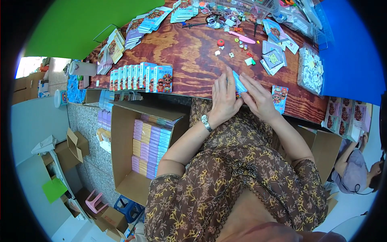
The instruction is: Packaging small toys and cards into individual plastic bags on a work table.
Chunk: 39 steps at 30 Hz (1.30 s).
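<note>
At the table's near edge, both hands meet around a small light-blue box (pixel 239 83), mostly covered by fingers. My left hand (pixel 225 96), with a metal watch (pixel 204 122) on its wrist, lies along the left side, fingers straight and pressed together. From the other side, my right hand (pixel 258 99) presses on it with its fingers close together. To the right of that hand lies a flat blue printed carton (pixel 279 99). A row of upright blue printed boxes (pixel 141 78) stands to the left.
Fanned flat cartons (pixel 152 20) lie along the far left. Small toys and charms (pixel 231 18) are scattered at the back. A clear bag of white pieces (pixel 311 70) sits at right. Below the table's left is an open cardboard box (pixel 123 149) of stacked boxes. Another person (pixel 350 169) is at far right.
</note>
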Available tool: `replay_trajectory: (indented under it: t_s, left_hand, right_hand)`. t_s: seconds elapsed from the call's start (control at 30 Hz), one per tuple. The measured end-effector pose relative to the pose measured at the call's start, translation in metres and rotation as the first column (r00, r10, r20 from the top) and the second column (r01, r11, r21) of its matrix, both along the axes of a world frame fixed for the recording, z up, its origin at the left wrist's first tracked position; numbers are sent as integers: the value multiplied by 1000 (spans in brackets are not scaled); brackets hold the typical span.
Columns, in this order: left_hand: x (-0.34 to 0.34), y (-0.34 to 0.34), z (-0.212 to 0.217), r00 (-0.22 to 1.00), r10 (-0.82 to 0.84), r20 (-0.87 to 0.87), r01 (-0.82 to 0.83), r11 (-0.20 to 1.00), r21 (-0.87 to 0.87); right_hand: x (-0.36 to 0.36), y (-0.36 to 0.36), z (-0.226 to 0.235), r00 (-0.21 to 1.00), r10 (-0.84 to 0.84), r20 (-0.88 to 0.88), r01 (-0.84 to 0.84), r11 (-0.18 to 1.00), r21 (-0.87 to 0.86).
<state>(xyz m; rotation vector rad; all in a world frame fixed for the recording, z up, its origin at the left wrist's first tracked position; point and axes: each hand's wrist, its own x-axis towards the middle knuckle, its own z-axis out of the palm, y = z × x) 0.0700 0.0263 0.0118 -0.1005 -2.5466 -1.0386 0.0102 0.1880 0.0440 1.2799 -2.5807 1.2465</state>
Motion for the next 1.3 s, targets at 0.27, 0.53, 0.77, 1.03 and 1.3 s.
replay_trajectory:
  t_s: [0.27, 0.53, 0.77, 1.03, 1.3]
  left_hand:
    - [6, -3, -2, 997, -20, -73, 13, 995, -98]
    - [2, -81, 12, 980, 174, 98, -93, 833, -546]
    - [12, -151, 0, 896, 442, 52, -192, 488, -851]
    - [20, -145, -7, 927, 375, 22, -221, 592, -775]
    - [62, -148, -13, 904, 415, -104, -367, 629, -685]
  right_hand:
    - [10, -12, -10, 998, 50, 49, -51, 998, 20]
    - [-20, 21, 28, 1000, -25, 0, 24, 989, 146]
    - [-47, 127, 9, 992, -120, -47, 123, 779, 615]
    - [-35, 100, -3, 975, -171, -142, 221, 810, 544]
    - [-63, -134, -10, 948, 290, 130, -293, 956, 3]
